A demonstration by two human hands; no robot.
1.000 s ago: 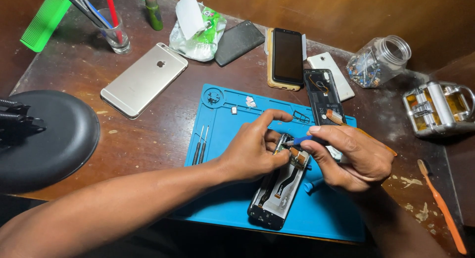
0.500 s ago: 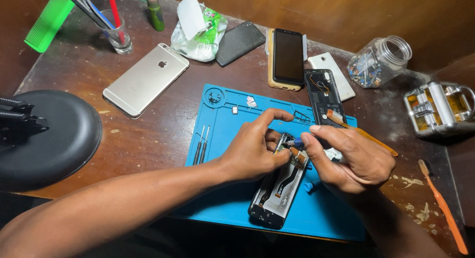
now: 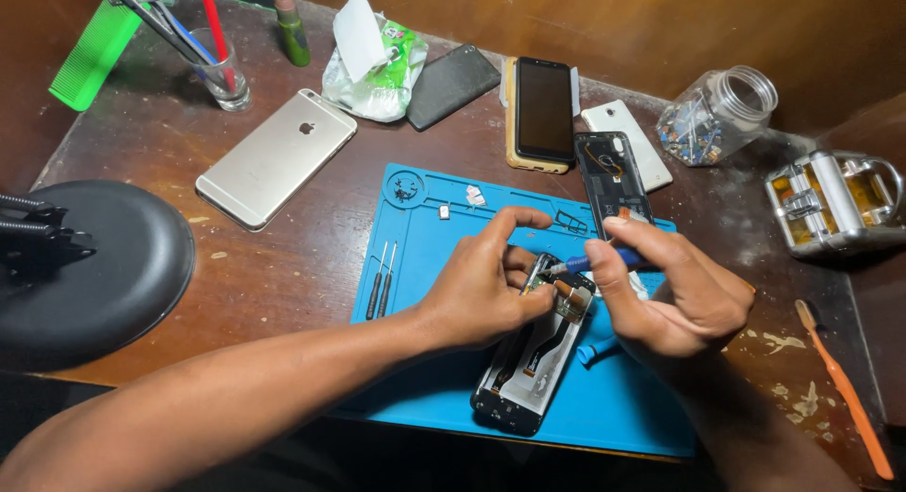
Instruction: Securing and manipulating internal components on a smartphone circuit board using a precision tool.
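1. My left hand (image 3: pixel 486 289) pinches the top edge of the opened phone (image 3: pixel 533 355), lying at lower centre on the blue repair mat (image 3: pixel 425 256); the grip looks unchanged from a second ago.
2. My right hand (image 3: pixel 675 299) grasps the blue screwdriver (image 3: pixel 604 260), its tip now lowered onto the phone's upper corner, a touch closer than before.
3. So I judge the work stays on that corner.
4. Two spare screwdrivers (image 3: pixel 381 281) lie untouched, left on the mat.

Two hands are seen, the left hand (image 3: pixel 477 289) and the right hand (image 3: pixel 675 299). One opened phone (image 3: pixel 528 360) is counted on one blue mat (image 3: pixel 623 407). Five other phones or phone parts, two thin probes (image 3: pixel 380 280), two glass vessels and one orange brush (image 3: pixel 845 388) are counted.
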